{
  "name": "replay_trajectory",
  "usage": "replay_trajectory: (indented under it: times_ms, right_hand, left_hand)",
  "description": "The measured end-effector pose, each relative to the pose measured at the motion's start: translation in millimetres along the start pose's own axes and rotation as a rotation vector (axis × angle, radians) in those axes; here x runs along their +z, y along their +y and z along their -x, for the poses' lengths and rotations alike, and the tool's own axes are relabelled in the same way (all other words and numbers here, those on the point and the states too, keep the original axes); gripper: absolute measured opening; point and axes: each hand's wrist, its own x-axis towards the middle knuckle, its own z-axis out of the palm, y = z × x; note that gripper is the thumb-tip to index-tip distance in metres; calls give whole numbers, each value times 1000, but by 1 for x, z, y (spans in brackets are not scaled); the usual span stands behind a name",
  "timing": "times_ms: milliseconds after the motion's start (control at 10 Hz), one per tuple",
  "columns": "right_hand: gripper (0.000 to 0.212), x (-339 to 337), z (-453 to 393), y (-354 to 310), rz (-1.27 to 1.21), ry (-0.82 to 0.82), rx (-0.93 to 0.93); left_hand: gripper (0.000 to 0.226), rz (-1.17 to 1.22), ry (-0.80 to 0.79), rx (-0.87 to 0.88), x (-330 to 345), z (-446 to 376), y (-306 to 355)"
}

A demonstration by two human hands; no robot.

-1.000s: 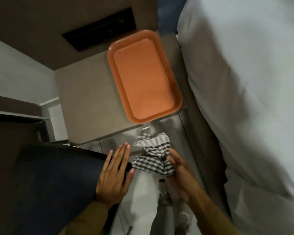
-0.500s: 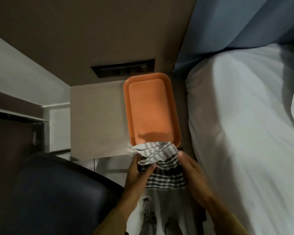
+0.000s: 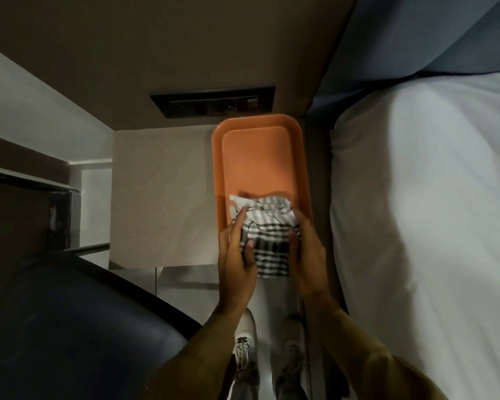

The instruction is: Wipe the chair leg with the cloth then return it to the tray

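A black-and-white checked cloth (image 3: 267, 229) lies bunched over the near end of the orange tray (image 3: 260, 157), its lower part hanging past the tray's front rim. My left hand (image 3: 237, 255) holds the cloth's left side, fingers stretched along it. My right hand (image 3: 306, 252) grips the cloth's right side, fingers curled on the fabric. The tray rests on a beige bedside table (image 3: 162, 194). A dark chair (image 3: 70, 321) fills the lower left; its legs are hidden from view.
A white-sheeted bed (image 3: 422, 212) runs down the right side, close to the tray. A black socket panel (image 3: 214, 101) sits in the wall behind the tray. My shoes (image 3: 246, 342) stand on the pale floor between chair and bed.
The cloth has travelled from below the table edge up onto the near end of the tray. Both hands moved forward with it; the left hand left the chair and took hold of the cloth.
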Motion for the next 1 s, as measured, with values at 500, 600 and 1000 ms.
replay_trajectory:
  times_ms: [500,600,1000]
  right_hand:
    - [76,29,-33,27,429,-249,89]
    - [103,31,-34,25,610,-351,104]
    - [17,-49,92,-35,428,-229,-51]
  left_hand:
    - [92,-766,-414,24,18,-32,-34]
    - [105,-831,-440,-60,23,-42,-26]
    - [78,-907,-213,23,-5,-33,55]
